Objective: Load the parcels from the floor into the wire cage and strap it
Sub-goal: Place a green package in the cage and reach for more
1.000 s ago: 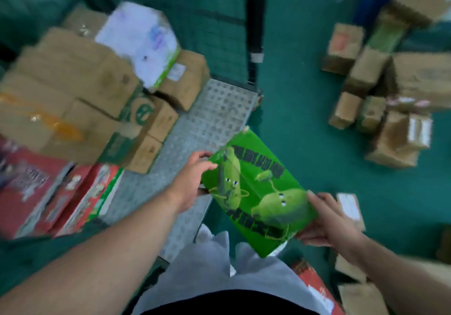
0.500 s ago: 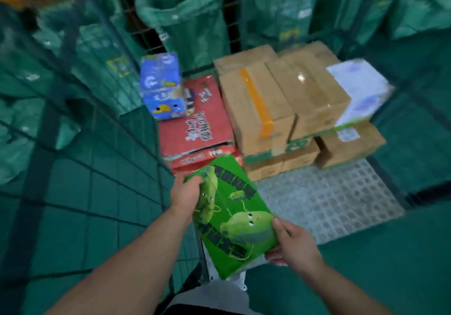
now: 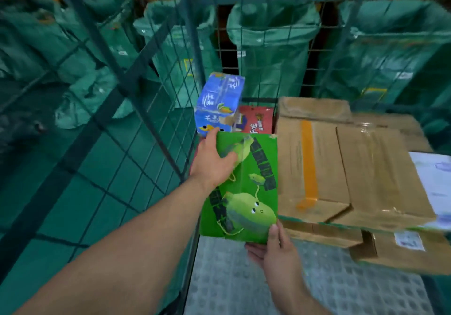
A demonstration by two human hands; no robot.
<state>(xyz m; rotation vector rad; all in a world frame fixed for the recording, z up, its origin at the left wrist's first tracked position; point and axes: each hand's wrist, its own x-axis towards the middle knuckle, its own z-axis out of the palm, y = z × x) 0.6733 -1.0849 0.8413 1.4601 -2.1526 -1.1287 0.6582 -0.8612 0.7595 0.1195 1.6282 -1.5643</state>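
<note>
A flat green box (image 3: 246, 187) printed with cartoon pears lies inside the wire cage (image 3: 151, 109), over the red boxes and against the brown cartons (image 3: 341, 168). My left hand (image 3: 212, 161) rests flat on its upper left part, fingers spread over the lid. My right hand (image 3: 273, 248) grips its near right corner, thumb on top and fingers under the edge. A blue box (image 3: 219, 102) stands just behind it, next to a red box (image 3: 256, 119).
The cage's perforated grey floor (image 3: 231, 278) shows in front of the stack. A white-wrapped parcel (image 3: 434, 185) lies on the cartons at the right. Green sacks (image 3: 271, 48) hang behind the mesh. The cage's left wire wall runs close beside my left arm.
The green box has moved forward from in front of me into the cage, onto the red boxes. My left hand has shifted from gripping its edge to lying flat on top.
</note>
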